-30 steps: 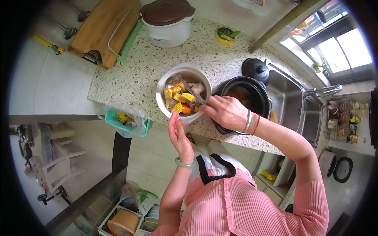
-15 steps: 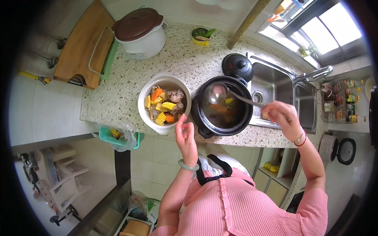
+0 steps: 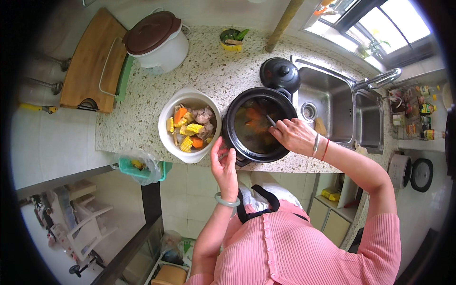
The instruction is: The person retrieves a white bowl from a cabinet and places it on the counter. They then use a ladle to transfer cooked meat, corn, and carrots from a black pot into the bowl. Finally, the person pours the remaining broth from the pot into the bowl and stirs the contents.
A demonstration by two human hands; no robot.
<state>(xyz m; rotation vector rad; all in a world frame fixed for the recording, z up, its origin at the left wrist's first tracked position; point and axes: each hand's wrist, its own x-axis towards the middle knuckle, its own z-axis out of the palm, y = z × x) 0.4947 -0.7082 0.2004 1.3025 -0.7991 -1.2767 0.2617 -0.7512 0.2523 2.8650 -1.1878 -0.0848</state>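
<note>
My right hand (image 3: 294,136) grips the handle of a metal ladle (image 3: 270,120), whose bowl is sunk out of sight in the broth of a black pot (image 3: 228,124). Orange carrot pieces (image 3: 256,118) show in the dark liquid. Left of the black pot stands a white pot (image 3: 163,127) holding corn chunks (image 3: 194,128), carrot and pieces of meat (image 3: 204,115). My left hand (image 3: 225,168) is open, fingers stretched upward between the two pots, by the white pot's right rim. Whether its fingertips touch that rim, I cannot tell.
Behind the black pot lies its black lid (image 3: 280,75), beside the steel sink (image 3: 327,95). A white cooker (image 3: 166,52) with a brown lid, a cutting board (image 3: 90,66) and a small yellow bowl (image 3: 231,46) stand farther back. A bag-lined green bin (image 3: 128,167) is at the counter's front edge.
My right hand has moved left and over the black pot, lowering the ladle from above it into the broth. My left hand has barely moved. The whole view has shifted slightly.
</note>
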